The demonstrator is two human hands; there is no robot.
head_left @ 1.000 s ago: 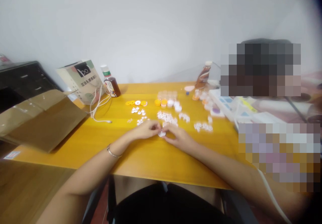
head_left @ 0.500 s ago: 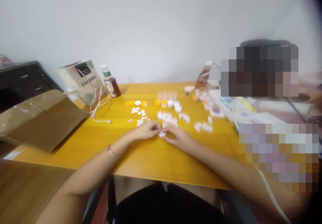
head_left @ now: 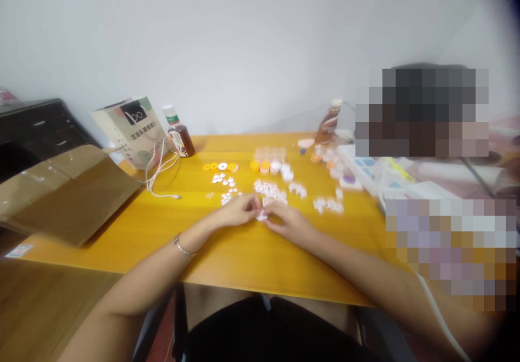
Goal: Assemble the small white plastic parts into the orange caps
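Note:
Both hands meet over the yellow wooden table (head_left: 244,259), around a small white round plastic piece (head_left: 262,217). My left hand (head_left: 239,210), with a bracelet at its wrist, closes its fingertips on the piece from the left. From the right, my right hand (head_left: 288,220) pinches it between thumb and fingers. The fingers hide its upper part. Just behind the hands is a pile of small white plastic parts (head_left: 268,189). Small white discs (head_left: 222,179) are scattered beyond my left hand, and more white parts (head_left: 328,205) lie to the right.
Yellow and white rings (head_left: 222,166) and a row of orange and white caps (head_left: 265,166) stand further back. A brown bottle (head_left: 181,137), white cable (head_left: 156,175), paper bag (head_left: 132,129) and cardboard box (head_left: 77,194) are left. Another bottle (head_left: 328,123) and a person (head_left: 426,112) are right.
Both hands stay in nearly the same place, still on the white piece, with only slight finger movement. The person at the right has shifted a little.

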